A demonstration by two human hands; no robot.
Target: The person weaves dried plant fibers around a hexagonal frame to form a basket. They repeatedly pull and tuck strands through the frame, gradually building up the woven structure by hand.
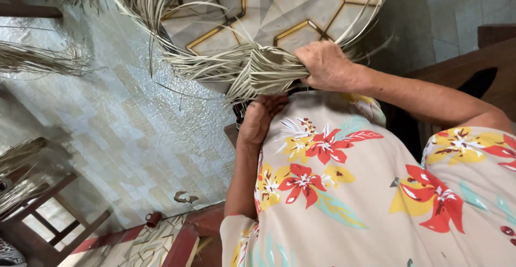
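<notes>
- The right hand (325,65) is closed over the woven straw piece (269,70), gripping its right edge with the knuckles up and the fingers curled under
- The left hand (259,117) sits just below that piece, against the floral shirt (344,191); its fingers are bent up toward the underside of the weave, but whether they actually pinch a strand cannot be told — the piece hides the fingertips
- The woven piece is held in front of the person's chest, between the two hands, its pale flat strips interlaced into a small dense patch
- From that patch the loose straw strands (161,14) fan out up and to the left, long and curving, some arching toward the top edge of the view
- Beneath the work lies a tiled floor (107,132), pale and patterned, with gold-lined hexagon tiles (258,9) further up
- A wooden chair (43,218) stands at lower left, well apart from the hands, with a separate bundle of straw (37,57) lying at the left edge
</notes>
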